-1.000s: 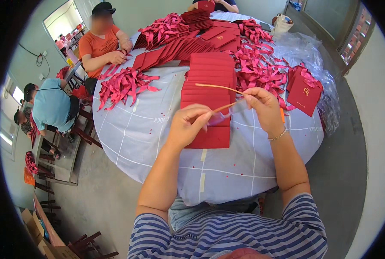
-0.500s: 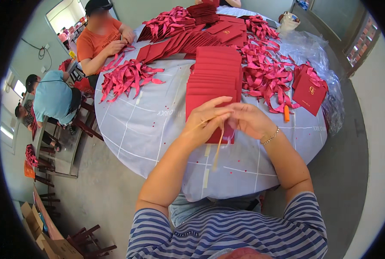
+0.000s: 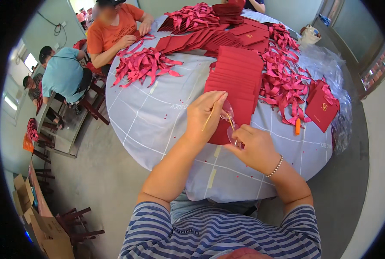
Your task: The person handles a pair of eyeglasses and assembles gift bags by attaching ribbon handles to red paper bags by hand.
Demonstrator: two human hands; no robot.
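Observation:
Between my hands is what looks like a pair of eyeglasses (image 3: 230, 120), with clear round lenses and thin gold-coloured parts. My left hand (image 3: 202, 117) pinches one end of it, and a thin gold arm sticks out below those fingers. The fingers of my right hand (image 3: 253, 146) are closed at the other lens, lower and nearer to me. Right below the glasses lies an overlapping row of dark red card sleeves (image 3: 237, 77), running away from me on the table. Part of the nearest sleeve is hidden by my hands.
Pink ribbons lie heaped on the left (image 3: 145, 67) and right (image 3: 283, 88) of the cloth-covered table (image 3: 158, 112). An orange marker-like thing (image 3: 297, 127) and a red bag (image 3: 324, 105) are at the right. A person in orange (image 3: 114, 36) handles ribbon at the far left.
My hands, close together before, have come apart, the right one moving down toward me. The lenses now show between them. The whole view has shifted, moving the table rightward.

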